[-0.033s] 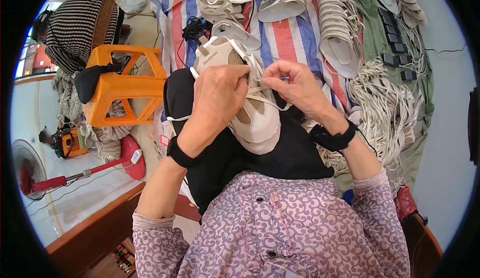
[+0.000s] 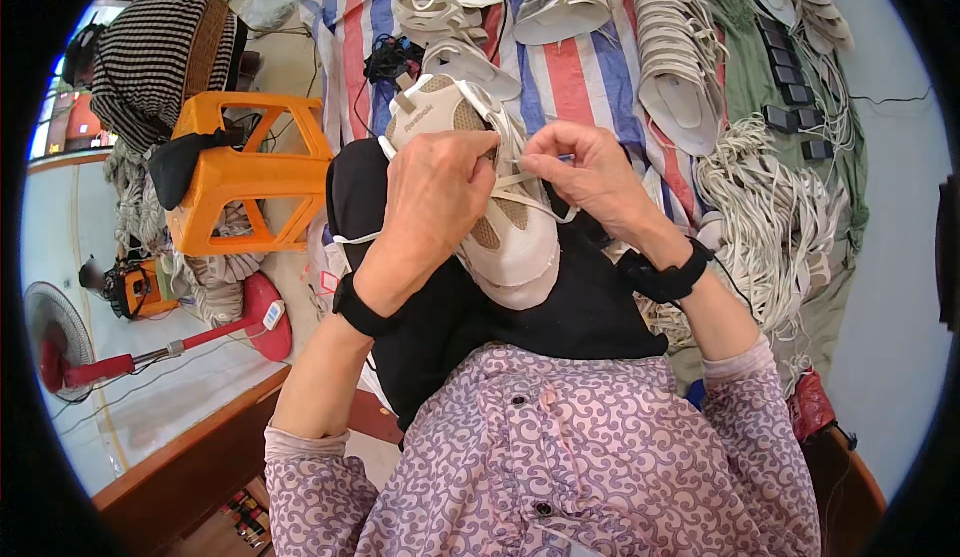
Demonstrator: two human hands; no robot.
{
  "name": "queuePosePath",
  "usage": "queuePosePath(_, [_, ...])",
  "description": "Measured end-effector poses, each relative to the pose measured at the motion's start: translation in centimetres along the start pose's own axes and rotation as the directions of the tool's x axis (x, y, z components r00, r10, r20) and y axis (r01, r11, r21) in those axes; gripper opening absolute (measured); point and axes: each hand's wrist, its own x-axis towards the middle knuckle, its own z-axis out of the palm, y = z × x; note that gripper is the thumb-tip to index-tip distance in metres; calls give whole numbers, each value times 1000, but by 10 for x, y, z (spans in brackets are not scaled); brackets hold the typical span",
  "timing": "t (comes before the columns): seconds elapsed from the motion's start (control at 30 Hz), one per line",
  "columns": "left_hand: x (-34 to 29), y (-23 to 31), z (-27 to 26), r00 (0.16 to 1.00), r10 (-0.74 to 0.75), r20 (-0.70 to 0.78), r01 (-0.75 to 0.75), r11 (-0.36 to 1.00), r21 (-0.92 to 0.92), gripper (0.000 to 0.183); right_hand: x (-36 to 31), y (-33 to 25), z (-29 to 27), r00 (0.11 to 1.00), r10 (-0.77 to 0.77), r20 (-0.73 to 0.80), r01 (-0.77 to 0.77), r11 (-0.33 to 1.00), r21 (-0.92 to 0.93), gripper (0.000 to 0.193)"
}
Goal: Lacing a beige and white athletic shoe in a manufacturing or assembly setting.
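A beige and white shoe upper (image 2: pixel 505 252) with tan mesh panels rests on my black-covered lap, its toe pointing toward me. My left hand (image 2: pixel 435 182) lies over its left side, fingers curled and closed against the lacing edge; what the fingertips grip there is hidden. Across the opening, my right hand (image 2: pixel 585 167) pinches a white shoelace (image 2: pixel 525 197) between thumb and forefinger. More of the lace crosses the tongue and hangs in a loop to the right. Both wrists wear black bands.
A large heap of white laces (image 2: pixel 770 227) lies to the right. Beyond my lap, stacked shoe uppers (image 2: pixel 680 77) sit on a striped sheet (image 2: pixel 565 87). An orange stool (image 2: pixel 215 192) stands at left, near a red fan (image 2: pixel 100 367). A person in stripes (image 2: pixel 150 57) is at far left.
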Motion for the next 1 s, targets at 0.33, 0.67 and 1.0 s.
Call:
queuePosePath(0.33, [7,-5,-2,995,42,93,-30,992,-124,17,2,16,17,999,38,-25,-32,979,203,8])
queuePosePath(0.67, [2,2,-8,987,-152,60,160,972,-171,10,24,-3,-30,908,-383,-169,239,807,-540,16])
queuePosePath(1.0, [-88,-180,-155,845,-229,-484,393,879,271,11,78,-45,-85,719,-692,62,388,326,-862,13])
